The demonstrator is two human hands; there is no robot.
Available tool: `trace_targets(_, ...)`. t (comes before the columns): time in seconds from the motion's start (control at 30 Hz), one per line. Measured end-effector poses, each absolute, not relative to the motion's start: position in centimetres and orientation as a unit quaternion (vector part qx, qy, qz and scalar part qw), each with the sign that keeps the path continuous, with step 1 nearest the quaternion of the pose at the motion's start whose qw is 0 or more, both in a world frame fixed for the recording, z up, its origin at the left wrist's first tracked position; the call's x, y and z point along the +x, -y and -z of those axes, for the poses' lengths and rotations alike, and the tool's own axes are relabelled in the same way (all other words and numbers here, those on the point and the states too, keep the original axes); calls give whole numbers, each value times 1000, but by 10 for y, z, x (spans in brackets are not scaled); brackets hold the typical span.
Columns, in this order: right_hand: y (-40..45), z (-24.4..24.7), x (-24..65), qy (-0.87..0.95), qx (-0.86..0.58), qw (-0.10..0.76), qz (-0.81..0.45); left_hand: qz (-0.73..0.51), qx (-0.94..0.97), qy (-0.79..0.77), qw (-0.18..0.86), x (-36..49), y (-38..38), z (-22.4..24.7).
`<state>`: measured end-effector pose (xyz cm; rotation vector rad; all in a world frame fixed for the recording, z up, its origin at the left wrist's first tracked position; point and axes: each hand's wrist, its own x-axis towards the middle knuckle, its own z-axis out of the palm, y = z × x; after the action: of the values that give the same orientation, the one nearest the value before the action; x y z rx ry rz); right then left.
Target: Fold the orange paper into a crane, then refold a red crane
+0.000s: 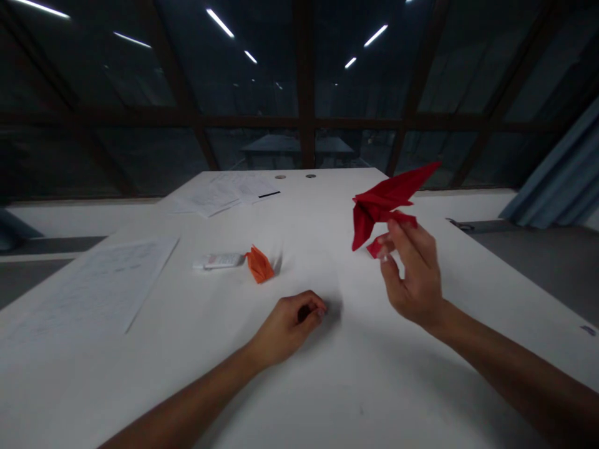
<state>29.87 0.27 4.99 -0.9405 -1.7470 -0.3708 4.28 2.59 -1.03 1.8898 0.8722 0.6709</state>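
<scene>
Above the right half of the white table, my right hand point(414, 268) pinches a red origami crane point(386, 196) between thumb and fingers. One red wing points up and to the right, and other folded parts hang lower by the fingertips. My left hand point(292, 324) rests on the tabletop near the middle, its fingers loosely curled towards the thumb with nothing visible in them. An orange folded-paper piece point(259, 265) sits beyond my left hand, a little to its left. Right beside that piece lies a white tube point(218, 260) with printing on it.
Several printed sheets point(224, 193) are spread at the far left of the table point(304, 231), with a thin black strip point(269, 194) by them. A large paper sheet point(93, 287) lies at the left. Two small round discs point(311, 176) are at the far edge. Dark windows stand behind.
</scene>
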Motion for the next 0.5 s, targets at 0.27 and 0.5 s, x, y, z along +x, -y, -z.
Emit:
trace_targets(0.27,-18,-26,299,745,-529,405,-17,-260,782,-361,436,43,-25,7)
trace_targets(0.5,-42,-37,337,697,-575,407,137,-255,779,-360,445,42,-23,6)
